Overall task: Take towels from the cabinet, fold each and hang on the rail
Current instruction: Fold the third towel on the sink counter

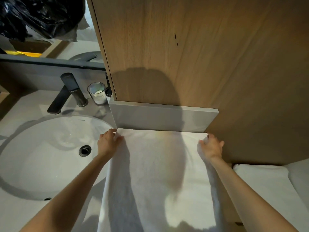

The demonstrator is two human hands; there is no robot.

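Note:
A white towel point(158, 173) lies spread flat on the counter, its far edge against the grey backsplash point(163, 118) under the wooden cabinet point(184, 56). My left hand point(108, 141) pinches the towel's far left corner. My right hand point(211, 146) grips the far right corner. The near end of the towel hangs over the counter's front edge toward me. More white towels point(267, 186) lie folded at the lower right. No rail is in view.
A round white sink point(41, 156) with a dark drain sits to the left. Behind it stand a black faucet point(66, 92) and a glass cup point(97, 92). A mirror above reflects a black plastic bag point(38, 15).

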